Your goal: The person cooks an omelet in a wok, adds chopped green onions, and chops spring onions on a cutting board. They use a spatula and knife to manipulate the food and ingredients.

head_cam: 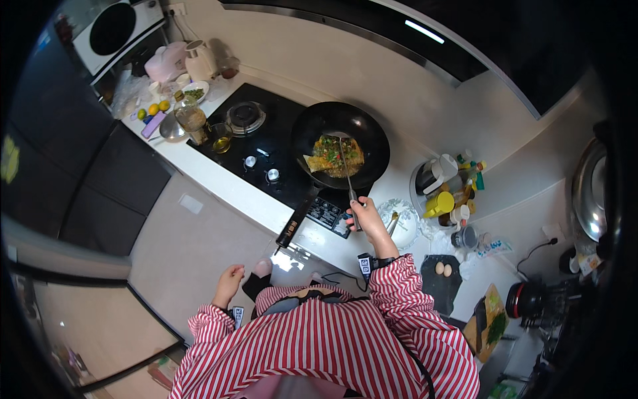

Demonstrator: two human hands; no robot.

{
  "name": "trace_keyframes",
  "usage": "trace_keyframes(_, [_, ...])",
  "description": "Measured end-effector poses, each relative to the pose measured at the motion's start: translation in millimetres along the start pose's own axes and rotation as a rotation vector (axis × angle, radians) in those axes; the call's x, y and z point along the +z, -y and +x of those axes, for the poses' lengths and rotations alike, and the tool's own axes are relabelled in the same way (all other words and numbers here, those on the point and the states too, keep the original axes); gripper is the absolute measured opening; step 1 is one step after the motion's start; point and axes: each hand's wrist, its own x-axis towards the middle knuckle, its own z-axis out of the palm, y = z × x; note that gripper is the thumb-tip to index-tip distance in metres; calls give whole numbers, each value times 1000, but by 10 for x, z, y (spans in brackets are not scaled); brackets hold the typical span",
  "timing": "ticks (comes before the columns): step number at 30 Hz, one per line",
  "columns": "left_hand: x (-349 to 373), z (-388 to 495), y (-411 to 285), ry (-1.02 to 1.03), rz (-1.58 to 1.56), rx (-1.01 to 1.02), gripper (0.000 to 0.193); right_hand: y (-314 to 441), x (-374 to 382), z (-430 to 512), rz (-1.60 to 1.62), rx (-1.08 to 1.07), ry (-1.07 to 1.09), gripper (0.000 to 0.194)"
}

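Observation:
A black wok [371,124] sits on the right burner of the glass cooktop [294,189], its long handle [297,219] pointing toward me. In it lies browned food [349,159], apparently a fish, topped with chopped green and red bits in a shallow sauce. My right hand [366,218] grips the handle end of a metal cooking utensil [346,167], whose far end rests on the food. My left hand [230,284] hangs over the floor near my body, fingers loosely curled, away from the wok handle; whether its fingertips touch is unclear.
A patterned plate [406,222] with a utensil is right of the cooktop, near a seasoning rack [416,182] and two eggs [443,269]. An oil bottle [190,117] and a glass cup of oil [222,142] stand at the left. A knife [480,319] lies on a cutting board [486,349].

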Motion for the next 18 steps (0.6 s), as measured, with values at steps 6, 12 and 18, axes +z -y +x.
trace_keyframes(6, [-336, 1078, -509, 262, 154, 215, 31, -47, 167, -11, -688, -288, -347, 47])
trace_keyframes(12, [-512, 1671, -948, 394, 304, 297, 29, 150, 358, -338, -585, -280, -469, 43])
trace_keyframes(18, [-205, 1830, -1199, 591, 225, 359, 29, 303, 423, -803, -293, -87, -472, 38])
